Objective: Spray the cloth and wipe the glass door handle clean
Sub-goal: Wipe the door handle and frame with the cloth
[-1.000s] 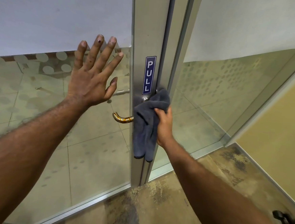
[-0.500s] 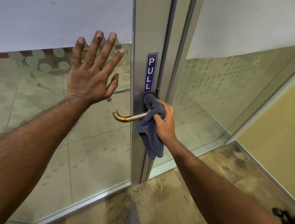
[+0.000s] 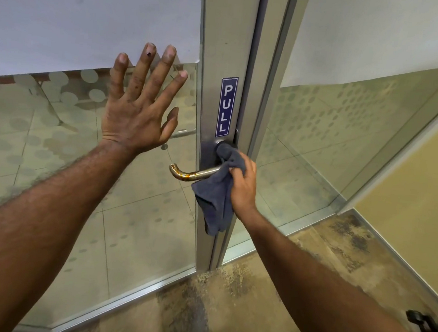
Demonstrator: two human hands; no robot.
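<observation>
A brass lever handle with rusty stains sticks out to the left from the grey metal door frame. My right hand grips a dark grey cloth and presses it against the handle's base, where lever meets frame; the cloth's lower part hangs down loose. My left hand lies flat with fingers spread on the glass door panel, up and left of the handle. No spray bottle is in sight.
A blue PULL sign is stuck on the frame above the handle. A second glass panel stands to the right, then a yellow wall. Worn brown floor lies below. A dark object shows at the lower right edge.
My right hand has slid the cloth from over the lever toward the handle's base, uncovering more of the brass lever. The left hand has stayed flat on the glass.
</observation>
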